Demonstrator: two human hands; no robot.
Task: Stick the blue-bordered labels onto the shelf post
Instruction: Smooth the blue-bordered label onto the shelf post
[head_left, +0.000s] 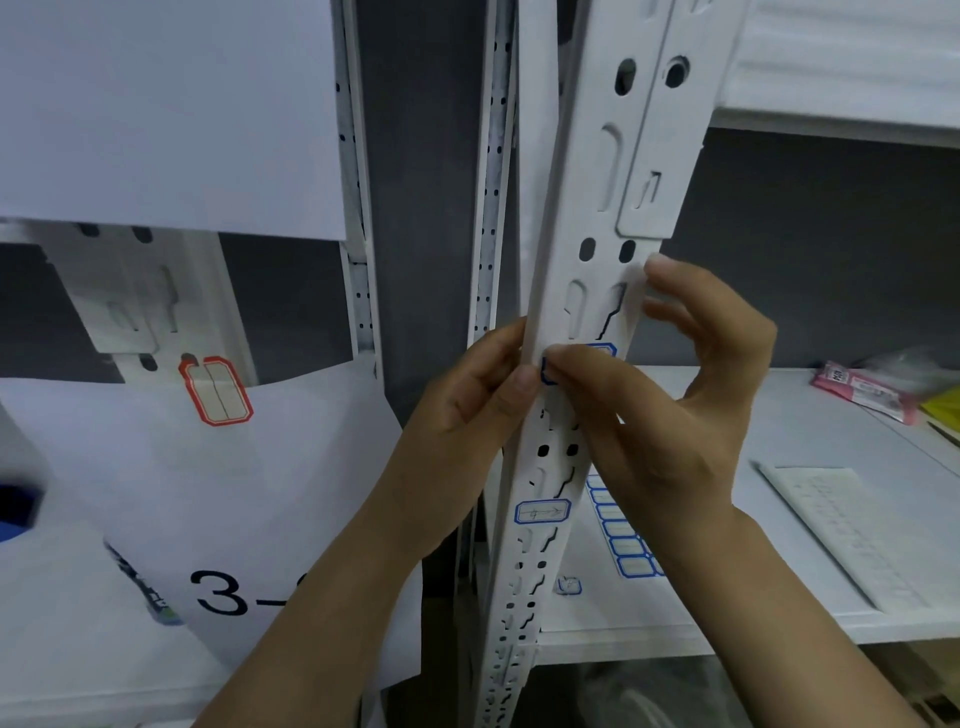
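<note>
Right hand grip: the right hand pinches the shelf post – thumb laid flat across the post's front face, fingers curled round its right edge.
Left hand grip: the left hand clasps the post's left edge at the same height, its thumb tip against the front corner and its other fingers tucked behind.
Upper label: a blue-bordered label lies on the post's front face under the right thumb; only its blue corners show on either side of the thumb.
Lower label: a second blue-bordered label, with handwriting too small to read, sits flat on the post further down.
Label sheet: a sheet of blue-bordered labels lies on the white shelf just right of the post, partly hidden by the right wrist.
Scrap: a small crumpled blue-edged piece lies near the sheet.
Right of shelf: a long white strip and a pink packet.
Left side: a red-bordered label on another post – above white paper printed "3-".
</note>
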